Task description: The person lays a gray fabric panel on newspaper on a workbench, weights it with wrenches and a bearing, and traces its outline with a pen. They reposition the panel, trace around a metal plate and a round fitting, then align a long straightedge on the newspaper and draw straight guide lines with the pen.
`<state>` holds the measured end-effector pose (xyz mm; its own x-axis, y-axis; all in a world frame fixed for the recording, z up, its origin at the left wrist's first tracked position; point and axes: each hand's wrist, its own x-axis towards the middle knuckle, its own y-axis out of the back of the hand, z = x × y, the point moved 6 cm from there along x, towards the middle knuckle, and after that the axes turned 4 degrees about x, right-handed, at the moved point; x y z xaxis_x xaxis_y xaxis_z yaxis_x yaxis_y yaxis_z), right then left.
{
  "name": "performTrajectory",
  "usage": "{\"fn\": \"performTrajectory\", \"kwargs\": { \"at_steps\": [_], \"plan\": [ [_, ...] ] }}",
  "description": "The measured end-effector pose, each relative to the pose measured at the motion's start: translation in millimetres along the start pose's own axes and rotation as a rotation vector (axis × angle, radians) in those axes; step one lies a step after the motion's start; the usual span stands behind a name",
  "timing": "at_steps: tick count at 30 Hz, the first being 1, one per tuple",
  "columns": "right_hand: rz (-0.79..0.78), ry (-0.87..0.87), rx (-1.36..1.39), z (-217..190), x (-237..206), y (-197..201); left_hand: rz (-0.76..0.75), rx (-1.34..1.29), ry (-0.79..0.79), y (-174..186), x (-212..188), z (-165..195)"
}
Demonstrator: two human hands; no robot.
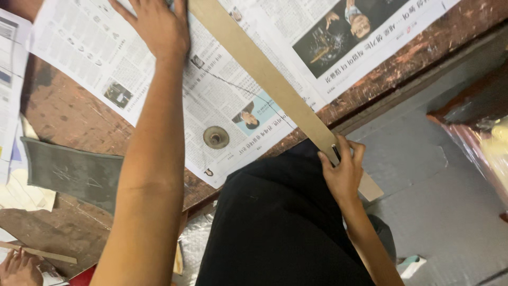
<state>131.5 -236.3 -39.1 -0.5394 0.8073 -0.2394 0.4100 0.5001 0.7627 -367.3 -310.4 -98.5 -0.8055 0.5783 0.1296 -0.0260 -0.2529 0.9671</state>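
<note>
Ruling newspaper (pixel 222 100): my left hand (pixel 159 26) flat beside wooden straightedge (pixel 275 90), right hand (pixel 343 172) pinching pen (pixel 335 153) at its near end; line partly drawn.

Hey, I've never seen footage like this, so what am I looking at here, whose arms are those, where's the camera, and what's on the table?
There is no machine here. The single picture comes from a camera worn on a person's head, looking down at their own two bare arms and dark clothing.

The left hand presses flat on a newspaper sheet spread over a worn wooden table. The right hand grips the near end of a long flat wooden strip that lies slanted across the paper; a thin dark pencil-like tool sits in its fingers.

Also on the table: a small round metal piece on the newspaper and a grey sheet to the left. Another person's hand shows at the bottom left corner.
</note>
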Motion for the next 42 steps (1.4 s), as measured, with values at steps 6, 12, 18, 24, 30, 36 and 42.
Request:
{"fn": "performTrajectory", "kwargs": {
  "at_steps": [6, 12, 18, 24, 30, 36, 42],
  "plan": [
    [-0.037, 0.0, -0.013, -22, 24, -1, -0.143, 0.12, 0.165, 18, 13, 9],
    [-0.142, -0.024, -0.034, -27, 35, -12, -0.191, 0.136, 0.184, 22, 13, 13],
    [-0.175, 0.011, -0.031, -18, 35, -14, -0.247, 0.128, 0.196, 22, 11, 13],
    [-0.157, 0.019, -0.037, -18, 34, -17, -0.294, 0.135, 0.22, 25, 11, 16],
    [-0.148, 0.003, -0.031, -14, 32, -20, -0.28, 0.124, 0.21, 26, 12, 17],
    [-0.116, 0.058, -0.06, -16, 31, -19, -0.27, 0.115, 0.206, 30, 12, 19],
    [-0.141, 0.024, -0.021, -19, 34, -19, -0.199, 0.108, 0.168, 22, 12, 16]
  ]
}}
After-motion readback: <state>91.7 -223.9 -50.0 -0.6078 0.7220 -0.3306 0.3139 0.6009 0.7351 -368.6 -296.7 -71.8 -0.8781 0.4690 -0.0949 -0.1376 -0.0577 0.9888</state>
